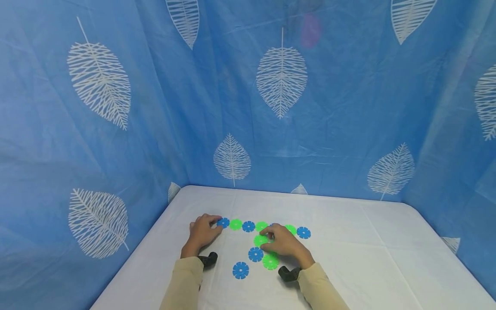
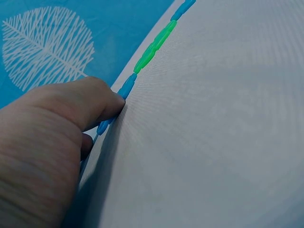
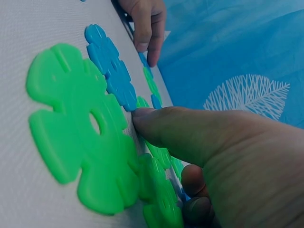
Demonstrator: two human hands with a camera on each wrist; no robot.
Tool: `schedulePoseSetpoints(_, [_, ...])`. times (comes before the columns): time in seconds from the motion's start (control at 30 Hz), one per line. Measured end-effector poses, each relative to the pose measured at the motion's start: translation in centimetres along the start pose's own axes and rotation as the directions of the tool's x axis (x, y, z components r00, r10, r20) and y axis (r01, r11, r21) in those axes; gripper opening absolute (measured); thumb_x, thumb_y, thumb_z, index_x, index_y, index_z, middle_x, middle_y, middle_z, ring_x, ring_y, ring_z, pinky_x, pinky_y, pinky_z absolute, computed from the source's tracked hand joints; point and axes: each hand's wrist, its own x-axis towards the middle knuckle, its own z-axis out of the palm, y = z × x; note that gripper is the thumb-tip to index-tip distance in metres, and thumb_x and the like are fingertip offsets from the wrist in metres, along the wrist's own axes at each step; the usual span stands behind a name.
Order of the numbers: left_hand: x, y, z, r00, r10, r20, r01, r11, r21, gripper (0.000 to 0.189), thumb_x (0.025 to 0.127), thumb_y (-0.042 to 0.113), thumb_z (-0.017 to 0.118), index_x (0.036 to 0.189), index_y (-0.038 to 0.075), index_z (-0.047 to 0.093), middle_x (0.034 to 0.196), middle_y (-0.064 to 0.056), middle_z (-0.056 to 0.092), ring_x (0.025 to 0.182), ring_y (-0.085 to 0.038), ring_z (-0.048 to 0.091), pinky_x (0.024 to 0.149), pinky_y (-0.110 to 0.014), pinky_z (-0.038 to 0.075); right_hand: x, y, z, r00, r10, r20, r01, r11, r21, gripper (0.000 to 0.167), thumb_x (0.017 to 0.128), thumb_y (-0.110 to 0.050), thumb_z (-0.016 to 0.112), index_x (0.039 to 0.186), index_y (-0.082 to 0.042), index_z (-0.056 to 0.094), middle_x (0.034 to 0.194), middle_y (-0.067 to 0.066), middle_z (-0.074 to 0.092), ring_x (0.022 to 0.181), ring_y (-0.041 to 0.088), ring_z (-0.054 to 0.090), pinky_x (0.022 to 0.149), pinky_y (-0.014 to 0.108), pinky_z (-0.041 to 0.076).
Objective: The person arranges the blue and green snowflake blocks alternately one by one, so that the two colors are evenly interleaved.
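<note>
My left hand (image 1: 203, 232) pinches a blue snowflake disc (image 1: 223, 222) at the left end of a row, thumb and forefinger at its edge; in the left wrist view the thumb overlaps the blue disc (image 2: 127, 85). My right hand (image 1: 284, 241) is over the column below the row, its thumb and forefinger at the edges of a green snowflake disc (image 1: 260, 240). That hand partly hides the row's blue and green discs behind it. Closer to me lie a blue disc (image 1: 255, 254) and another green disc (image 1: 270, 261), large in the right wrist view.
The row also includes a green disc (image 1: 235, 224), a blue disc (image 1: 249, 226) and, at its right end, a blue disc (image 1: 304, 233). A separate blue disc (image 1: 240, 270) lies nearer me. Blue leaf-patterned cloth (image 1: 329, 129) surrounds the white table (image 1: 368, 258).
</note>
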Motion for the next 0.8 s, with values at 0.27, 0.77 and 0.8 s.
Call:
schedulePoseSetpoints(0.27, [0.13,-0.18,0.16,1.0,0.001,-0.004,-0.001,1.0,0.008,0.038,0.085,0.035,0.072,0.122,0.027,0.072,0.113,-0.001,0.069,0.11,-0.023,0.06,0.085,-0.043,0.032,-0.02,-0.04,-0.06,1.0,0.023,-0.005,-0.022,1.0,0.014,0.039,0.085,-0.028,0.079,0.119,-0.011,0.07,0.096,0.0,0.059,0.082,0.014,0.05,0.071,0.033,0.044])
schedulePoseSetpoints(0.77, [0.21,-0.16,0.37,1.0,-0.007,-0.016,0.007,1.0,0.009,0.039,0.084,0.035,0.073,0.122,0.027,0.072,0.109,0.001,0.068,0.106,-0.021,0.059,0.083,-0.042,0.032,0.0,0.16,-0.17,1.0,0.029,0.001,-0.029,0.999,0.044,0.041,0.083,-0.029,0.081,0.12,-0.02,0.065,0.098,-0.002,0.063,0.083,0.013,0.055,0.073,0.035,0.047])
schedulePoseSetpoints(0.8, [0.2,-0.14,0.37,1.0,-0.007,-0.015,0.007,1.0,0.011,0.039,0.084,0.035,0.073,0.122,0.027,0.072,0.109,0.001,0.068,0.106,-0.021,0.059,0.083,-0.042,0.032,0.02,0.25,-0.15,0.999,0.032,0.001,-0.032,0.999,0.042,0.041,0.083,-0.03,0.081,0.12,-0.021,0.065,0.097,-0.003,0.063,0.083,0.012,0.055,0.074,0.034,0.047])
